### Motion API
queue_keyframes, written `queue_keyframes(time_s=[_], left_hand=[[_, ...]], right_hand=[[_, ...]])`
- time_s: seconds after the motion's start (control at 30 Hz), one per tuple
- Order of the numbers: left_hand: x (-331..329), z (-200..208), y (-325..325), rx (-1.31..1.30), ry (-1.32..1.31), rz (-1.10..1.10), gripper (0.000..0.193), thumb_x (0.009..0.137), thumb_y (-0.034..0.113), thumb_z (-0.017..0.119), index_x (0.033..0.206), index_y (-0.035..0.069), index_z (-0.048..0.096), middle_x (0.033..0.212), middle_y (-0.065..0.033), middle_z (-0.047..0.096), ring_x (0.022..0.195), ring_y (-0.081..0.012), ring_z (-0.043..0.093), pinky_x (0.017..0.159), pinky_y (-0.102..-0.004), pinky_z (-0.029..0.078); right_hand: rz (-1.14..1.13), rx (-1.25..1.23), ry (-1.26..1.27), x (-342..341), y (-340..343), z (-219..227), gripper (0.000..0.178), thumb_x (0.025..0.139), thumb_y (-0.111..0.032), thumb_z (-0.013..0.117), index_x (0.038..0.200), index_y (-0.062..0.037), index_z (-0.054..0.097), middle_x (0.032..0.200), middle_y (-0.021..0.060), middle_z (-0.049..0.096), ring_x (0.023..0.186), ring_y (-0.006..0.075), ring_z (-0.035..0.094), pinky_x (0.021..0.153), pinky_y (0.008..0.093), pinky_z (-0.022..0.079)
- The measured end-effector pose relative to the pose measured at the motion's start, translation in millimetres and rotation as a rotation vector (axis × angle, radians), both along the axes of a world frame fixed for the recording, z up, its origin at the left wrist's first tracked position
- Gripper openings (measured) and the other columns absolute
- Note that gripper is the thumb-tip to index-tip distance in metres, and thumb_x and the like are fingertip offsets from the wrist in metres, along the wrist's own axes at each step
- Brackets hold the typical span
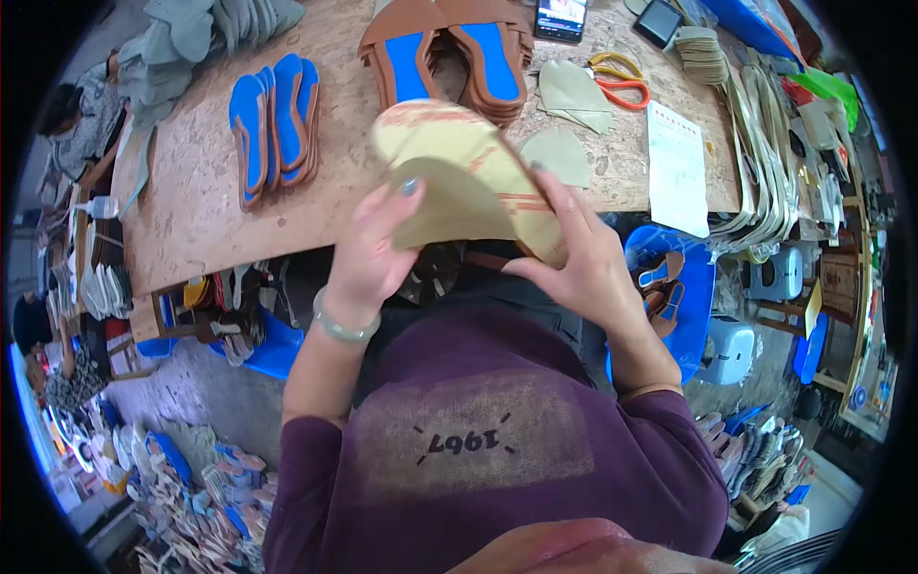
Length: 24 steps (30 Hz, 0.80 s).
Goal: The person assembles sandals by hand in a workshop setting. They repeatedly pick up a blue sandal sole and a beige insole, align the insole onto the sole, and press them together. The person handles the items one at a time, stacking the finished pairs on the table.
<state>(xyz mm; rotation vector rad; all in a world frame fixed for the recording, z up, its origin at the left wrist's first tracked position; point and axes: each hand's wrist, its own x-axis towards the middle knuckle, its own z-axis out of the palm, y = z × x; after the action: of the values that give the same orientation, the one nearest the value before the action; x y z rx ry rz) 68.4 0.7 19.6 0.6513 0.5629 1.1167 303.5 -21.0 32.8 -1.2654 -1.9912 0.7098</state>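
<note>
Over the front edge of the workbench [182, 230], both my hands hold a pale yellow shoe insole [445, 134] with red lines across it, tilted and slightly blurred. My right hand [581, 247] grips its near right end, thumb underneath and fingers on the edge. A curved olive-khaki sheet piece [449, 212] lies against the insole's near left side. My left hand [368, 247] pinches that piece, thumb on top; its other fingers are partly hidden. Beyond them stand stacks of brown leather sole pieces [497, 62] with blue insets. More blue-and-brown soles [292, 120] lie to the left.
Orange-handled scissors [623, 84], khaki cut pieces [574, 91], a paper sheet [677, 167] and a phone [561, 17] lie at the back right. Bundles of strips [765, 143] line the right edge. A blue bin [693, 297] with sandals stands below right. Co-workers are at far left.
</note>
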Motion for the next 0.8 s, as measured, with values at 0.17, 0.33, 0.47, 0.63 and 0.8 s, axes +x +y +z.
queue_keyframes(time_s=[0.17, 0.33, 0.47, 0.63, 0.8], left_hand=[[29, -1, 33, -0.066, -0.327, -0.018, 0.045, 0.103, 0.024, 0.04, 0.137, -0.005, 0.038, 0.136, -0.0185, 0.048, 0.126, -0.0294, 0.05, 0.107, -0.0431, 0.04], [31, -9, 46, -0.045, -0.525, -0.131, 0.048, 0.104, 0.036, 0.034, 0.141, 0.005, 0.038, 0.14, -0.0117, 0.046, 0.128, -0.0272, 0.048, 0.105, -0.0437, 0.043], [43, 0, 50, -0.02, -0.364, -0.008, 0.054, 0.103, 0.045, 0.031, 0.143, 0.009, 0.035, 0.144, -0.0147, 0.041, 0.132, -0.0291, 0.043, 0.106, -0.0475, 0.041], [49, -1, 56, 0.116, -0.361, 0.007, 0.059, 0.103, 0.046, 0.026, 0.147, 0.008, 0.025, 0.149, -0.0233, 0.031, 0.136, -0.0367, 0.036, 0.111, -0.0505, 0.034], [47, -1, 56, 0.121, -0.349, 0.009, 0.058, 0.103, 0.045, 0.026, 0.147, 0.007, 0.025, 0.148, -0.0244, 0.031, 0.136, -0.0367, 0.036, 0.111, -0.0505, 0.034]], right_hand=[[-0.327, 0.21, 0.063, 15, 25, -22, 0.082, 0.073, -0.008, 0.076, 0.143, 0.0031, 0.034, 0.124, 0.0238, 0.056, 0.113, 0.0293, 0.059, 0.094, 0.0345, 0.047], [-0.199, 0.201, 0.196, 17, 7, -46, 0.086, 0.071, -0.012, 0.08, 0.14, 0.0088, 0.033, 0.126, 0.025, 0.056, 0.113, 0.0297, 0.06, 0.095, 0.0348, 0.047], [-0.183, 0.193, 0.224, -2, -5, -67, 0.088, 0.069, -0.013, 0.081, 0.139, 0.0089, 0.033, 0.124, 0.0263, 0.056, 0.11, 0.0335, 0.062, 0.092, 0.0365, 0.05], [-0.162, 0.252, 0.151, -13, -3, -71, 0.089, 0.069, -0.012, 0.082, 0.14, 0.0086, 0.032, 0.124, 0.0266, 0.056, 0.109, 0.0337, 0.062, 0.09, 0.0364, 0.051], [-0.152, 0.263, 0.14, -15, -2, -70, 0.09, 0.069, -0.012, 0.082, 0.14, 0.0088, 0.031, 0.124, 0.0256, 0.056, 0.108, 0.0336, 0.062, 0.089, 0.0363, 0.051]])
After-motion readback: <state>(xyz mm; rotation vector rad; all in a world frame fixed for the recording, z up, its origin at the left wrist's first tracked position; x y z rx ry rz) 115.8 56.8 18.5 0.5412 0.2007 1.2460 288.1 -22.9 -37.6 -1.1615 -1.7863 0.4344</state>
